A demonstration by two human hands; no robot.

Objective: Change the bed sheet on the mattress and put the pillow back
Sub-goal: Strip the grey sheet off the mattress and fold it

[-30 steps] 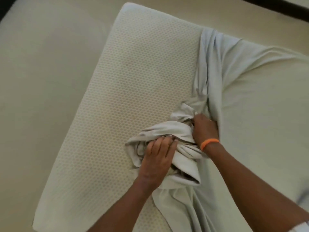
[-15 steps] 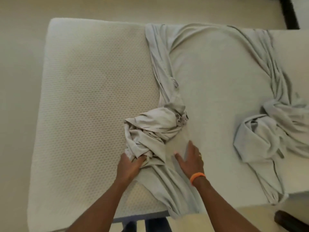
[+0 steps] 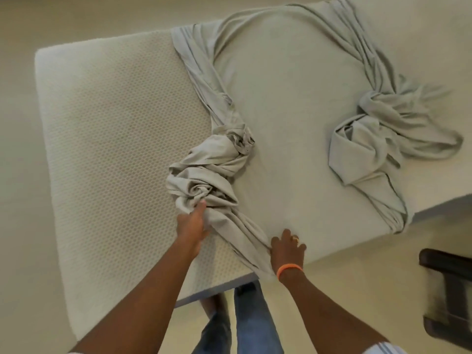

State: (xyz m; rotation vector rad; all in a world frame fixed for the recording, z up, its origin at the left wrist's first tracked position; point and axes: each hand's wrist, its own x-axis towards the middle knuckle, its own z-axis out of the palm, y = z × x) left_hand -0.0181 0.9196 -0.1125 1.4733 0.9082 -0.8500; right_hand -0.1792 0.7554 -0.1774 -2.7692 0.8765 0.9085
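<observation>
A pale grey bed sheet [image 3: 293, 103] covers the middle of the white honeycomb-textured mattress [image 3: 115, 139], whose left part lies bare. The sheet's left edge is bunched into a twisted wad [image 3: 212, 169]; a second bunch [image 3: 370, 139] sits at the right. My left hand [image 3: 192, 226] grips the lower end of the left wad. My right hand [image 3: 287, 247], with an orange wristband, rests on the sheet near the mattress's front edge, fingers bent onto the cloth where the twisted strip runs down. No pillow shows.
Beige floor [image 3: 23, 226] surrounds the mattress. A dark piece of furniture [image 3: 449, 290] stands at the lower right. My legs in blue jeans [image 3: 245, 323] are against the mattress's front edge.
The view has pulled back and now shows the whole width of the sheet. Both hands left the top of the wad; the left slid to its lower end, the right moved to the front edge.
</observation>
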